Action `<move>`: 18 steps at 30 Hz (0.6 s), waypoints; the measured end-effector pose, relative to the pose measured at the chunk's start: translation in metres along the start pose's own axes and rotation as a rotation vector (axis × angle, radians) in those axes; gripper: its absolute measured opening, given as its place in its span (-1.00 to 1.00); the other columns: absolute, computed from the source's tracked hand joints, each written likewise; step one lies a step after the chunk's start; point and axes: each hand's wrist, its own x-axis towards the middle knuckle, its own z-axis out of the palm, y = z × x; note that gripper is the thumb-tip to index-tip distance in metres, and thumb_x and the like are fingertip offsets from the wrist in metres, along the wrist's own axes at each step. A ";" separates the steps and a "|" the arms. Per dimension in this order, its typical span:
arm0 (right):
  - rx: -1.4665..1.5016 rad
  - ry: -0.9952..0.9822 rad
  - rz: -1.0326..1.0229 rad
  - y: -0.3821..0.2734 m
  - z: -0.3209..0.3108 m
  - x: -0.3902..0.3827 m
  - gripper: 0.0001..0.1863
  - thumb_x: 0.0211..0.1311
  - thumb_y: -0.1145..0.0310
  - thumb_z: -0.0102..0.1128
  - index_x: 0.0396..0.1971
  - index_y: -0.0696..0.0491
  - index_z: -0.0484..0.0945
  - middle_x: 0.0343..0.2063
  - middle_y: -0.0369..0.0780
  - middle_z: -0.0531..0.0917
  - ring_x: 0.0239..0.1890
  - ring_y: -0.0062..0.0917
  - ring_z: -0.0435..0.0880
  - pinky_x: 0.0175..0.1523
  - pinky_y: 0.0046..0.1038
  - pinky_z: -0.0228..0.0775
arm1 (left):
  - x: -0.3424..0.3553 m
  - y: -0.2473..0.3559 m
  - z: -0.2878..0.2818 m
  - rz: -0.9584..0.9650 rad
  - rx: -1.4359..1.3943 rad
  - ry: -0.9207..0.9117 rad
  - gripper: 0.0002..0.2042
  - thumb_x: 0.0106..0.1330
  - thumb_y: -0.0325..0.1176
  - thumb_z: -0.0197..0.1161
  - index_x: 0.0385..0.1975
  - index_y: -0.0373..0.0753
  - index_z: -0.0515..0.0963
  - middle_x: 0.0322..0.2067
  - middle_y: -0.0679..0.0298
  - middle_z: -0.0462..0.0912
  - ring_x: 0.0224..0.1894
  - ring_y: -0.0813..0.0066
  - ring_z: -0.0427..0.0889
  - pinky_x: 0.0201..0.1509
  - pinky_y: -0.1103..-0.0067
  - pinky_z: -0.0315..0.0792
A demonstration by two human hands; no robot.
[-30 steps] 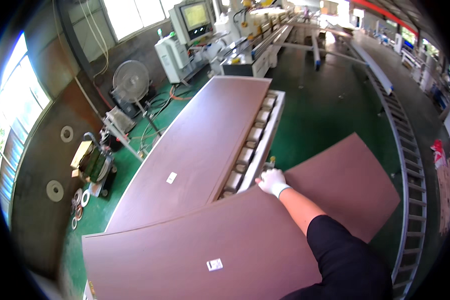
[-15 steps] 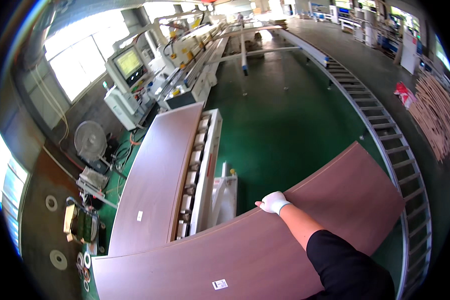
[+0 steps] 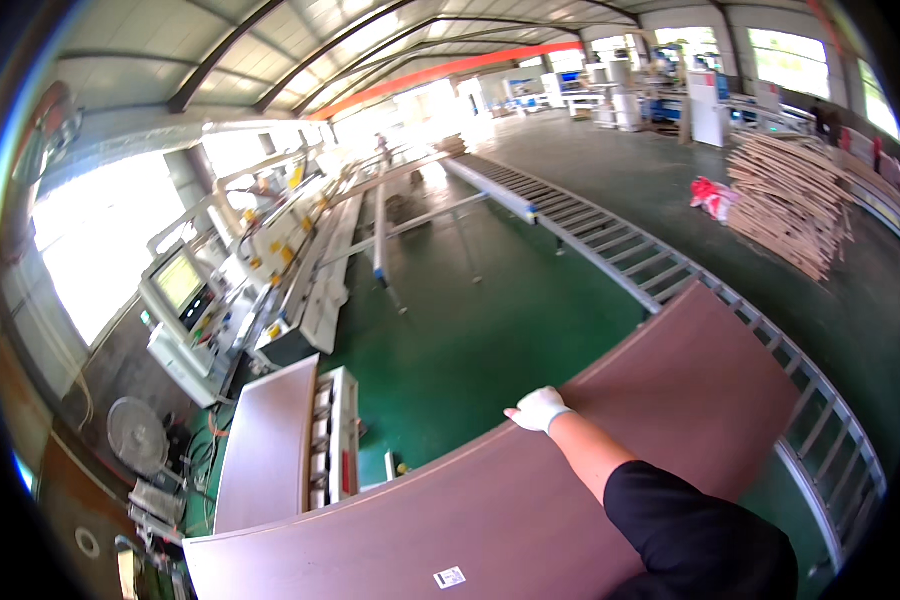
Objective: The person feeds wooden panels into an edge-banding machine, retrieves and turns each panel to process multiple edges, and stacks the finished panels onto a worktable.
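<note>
That big brown panel (image 3: 530,500) looked stiff and heavy, and the gloved right hand (image 3: 537,408) had its fingers curled over the far edge, probably the best place to grab it.

The single head-worn fisheye view looked down and forward across a workshop, from just above a large brown board (image 3: 530,500) that filled the frame from six to three o'clock. The person's own sleeved arm entered from five o'clock, its gloved right hand (image 3: 538,408) near centre on the board's far edge. The green floor (image 3: 490,330) lay beyond, a roller conveyor (image 3: 610,240) ran toward twelve o'clock, and a machine with a screen (image 3: 180,285) sat at nine o'clock. Straight edges bowed near the rim.
</note>
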 end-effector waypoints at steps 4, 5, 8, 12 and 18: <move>0.014 0.156 0.079 0.057 -0.060 0.011 -0.28 0.42 -0.21 -0.37 -0.23 0.03 0.73 -0.17 -0.16 0.73 -0.04 -0.27 0.68 0.13 -0.18 0.36 | 0.032 -0.001 0.061 -0.010 0.061 -0.073 -0.24 0.37 0.33 -0.25 0.39 -0.12 0.12 0.39 0.22 0.17 0.39 0.14 0.13 0.48 0.24 -0.01; 0.019 0.188 0.100 0.069 -0.070 0.017 -0.28 0.42 -0.21 -0.36 -0.24 0.03 0.73 -0.19 -0.16 0.74 -0.05 -0.27 0.68 0.13 -0.18 0.36 | 0.042 -0.001 0.075 -0.014 0.072 -0.090 -0.25 0.37 0.33 -0.25 0.39 -0.12 0.13 0.39 0.22 0.17 0.39 0.15 0.14 0.47 0.23 0.00; 0.002 0.267 0.152 0.103 -0.088 0.037 -0.30 0.41 -0.20 -0.34 -0.29 0.00 0.75 -0.24 -0.17 0.75 -0.08 -0.28 0.69 0.11 -0.19 0.37 | 0.069 0.001 0.109 -0.018 0.094 -0.131 -0.26 0.38 0.32 -0.25 0.38 -0.12 0.14 0.38 0.22 0.18 0.38 0.15 0.15 0.47 0.23 0.01; 0.017 0.342 0.210 0.140 -0.096 0.075 -0.33 0.41 -0.16 -0.33 -0.32 -0.01 0.75 -0.28 -0.18 0.76 -0.12 -0.29 0.70 0.09 -0.20 0.37 | 0.115 0.008 0.146 -0.030 0.109 -0.170 -0.27 0.38 0.31 -0.25 0.37 -0.12 0.16 0.37 0.22 0.20 0.37 0.15 0.17 0.46 0.22 0.03; 0.144 0.305 0.445 0.195 -0.117 0.147 -0.41 0.30 -0.08 -0.22 -0.12 0.05 0.69 -0.03 -0.13 0.68 0.06 -0.24 0.64 0.19 -0.25 0.36 | 0.206 0.020 0.228 -0.103 0.168 -0.235 -0.29 0.39 0.29 -0.25 0.35 -0.12 0.20 0.35 0.22 0.23 0.36 0.15 0.20 0.44 0.22 0.06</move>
